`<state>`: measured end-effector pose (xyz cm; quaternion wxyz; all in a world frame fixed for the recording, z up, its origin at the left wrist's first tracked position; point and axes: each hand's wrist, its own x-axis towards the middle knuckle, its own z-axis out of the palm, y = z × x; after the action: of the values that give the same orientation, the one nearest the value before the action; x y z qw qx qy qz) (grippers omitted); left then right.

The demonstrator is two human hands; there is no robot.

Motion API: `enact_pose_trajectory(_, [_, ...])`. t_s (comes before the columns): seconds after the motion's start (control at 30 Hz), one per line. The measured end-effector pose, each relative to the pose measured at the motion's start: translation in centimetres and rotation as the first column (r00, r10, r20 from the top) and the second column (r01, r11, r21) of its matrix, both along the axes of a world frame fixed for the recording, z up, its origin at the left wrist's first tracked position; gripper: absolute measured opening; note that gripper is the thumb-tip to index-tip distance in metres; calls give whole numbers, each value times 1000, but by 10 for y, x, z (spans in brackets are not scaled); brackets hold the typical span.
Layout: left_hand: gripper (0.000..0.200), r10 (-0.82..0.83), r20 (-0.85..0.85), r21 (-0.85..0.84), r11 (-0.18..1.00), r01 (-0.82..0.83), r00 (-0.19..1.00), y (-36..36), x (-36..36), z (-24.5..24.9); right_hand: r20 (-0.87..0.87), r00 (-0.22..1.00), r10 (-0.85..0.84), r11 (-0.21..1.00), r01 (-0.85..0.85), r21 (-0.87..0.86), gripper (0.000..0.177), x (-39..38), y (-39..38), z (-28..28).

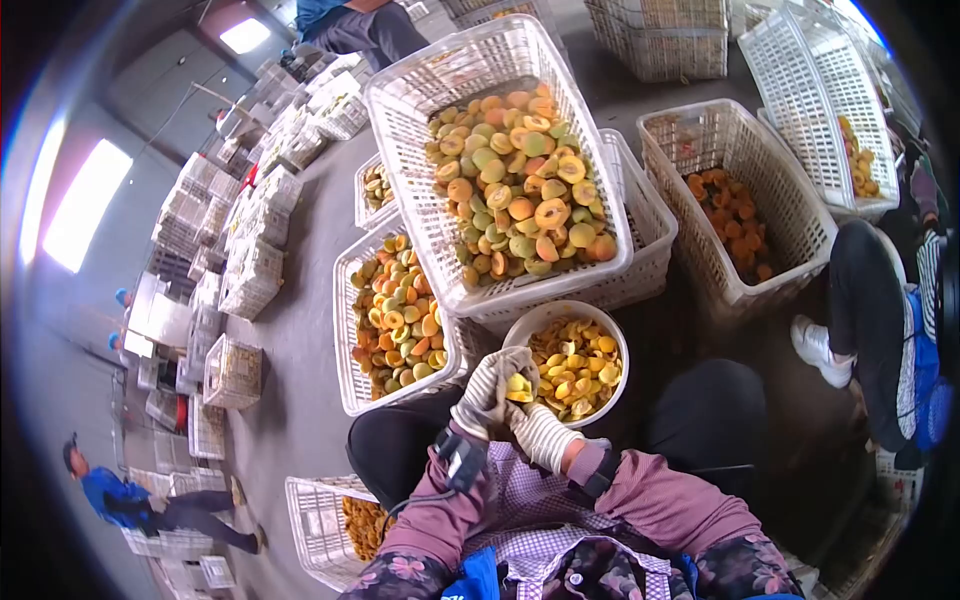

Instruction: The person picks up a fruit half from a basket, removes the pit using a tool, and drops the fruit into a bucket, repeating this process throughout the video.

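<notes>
My left hand [490,388], in a striped white work glove, is closed around a yellow apricot piece [519,388]. Right beside it, my gloved right hand [543,436] has its fingers curled together near the fruit; whatever they grip is hidden. Just beyond both hands stands a round white bucket [624,372] holding yellow apricot pieces [575,365]. Above the bucket, a tilted white crate [455,292] carries halved and whole apricots [520,190], resting on another crate [650,235]. To the left, a lower crate [350,395] is filled with more apricots [400,320].
A crate [785,285] with orange fruit halves stands at right, near a seated person's white shoe [823,350]. Another crate [310,540] with brownish-orange contents is by my left leg. Stacked crates [250,270] line the left, where a person in blue [115,495] walks.
</notes>
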<state>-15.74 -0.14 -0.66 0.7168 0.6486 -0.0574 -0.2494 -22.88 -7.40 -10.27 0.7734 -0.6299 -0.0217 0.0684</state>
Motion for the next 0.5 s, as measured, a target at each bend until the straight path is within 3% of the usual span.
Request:
enact_pose_trajectory(0.03, [34,-49,141,-49,997,56,989,-3,-5,12,-251,938,239,964,-198,177,28,1,-25,47])
enact_pose_trajectory(0.07, [36,-139,216,-211,960,185,966,8,4,-20,-367,896,251,953,-161,257,32,0,-29,67])
enact_pose_trajectory(0.1, [33,-61,233,-20,997,68,971,13,13,-19,-476,839,265,938,-109,330,35,-1,-31,84])
enact_pose_trajectory(0.13, [33,238,-330,-534,751,-389,913,5,23,-4,-577,769,275,912,-19,409,38,-1,-37,104])
enact_pose_trajectory(0.17, [33,90,-834,-525,177,-832,545,-4,35,12,-613,751,244,864,119,490,38,3,-36,110])
enact_pose_trajectory(0.2, [33,85,-832,-529,181,-829,549,-4,50,18,-633,706,317,770,197,606,37,6,-38,105])
enact_pose_trajectory(0.23, [32,249,-754,-595,134,-793,608,-1,69,25,-634,667,392,655,281,701,37,12,-40,93])
enact_pose_trajectory(0.3, [36,549,-532,-731,87,-676,645,0,107,30,-702,647,298,661,392,641,38,22,-37,71])
enact_pose_trajectory(0.33, [33,585,-218,-678,485,-552,781,8,148,-22,-707,654,269,684,387,618,39,25,-39,74])
enact_pose_trajectory(0.37, [31,479,94,-462,797,-388,873,12,185,-73,-712,658,244,710,379,594,41,26,-39,77])
enact_pose_trajectory(0.4, [31,479,102,-469,796,-382,872,-3,195,-74,-699,680,222,726,363,584,43,30,-35,71])
enact_pose_trajectory(0.43, [32,354,400,33,916,-399,845,-23,203,-77,-703,680,210,735,365,572,44,33,-35,76])
enact_pose_trajectory(0.47, [34,93,575,514,732,-447,813,-44,209,-76,-709,688,156,755,380,534,45,37,-31,71])
enact_pose_trajectory(0.5, [37,-211,569,811,304,-500,795,-57,216,-74,-713,694,104,775,393,495,45,40,-28,66])
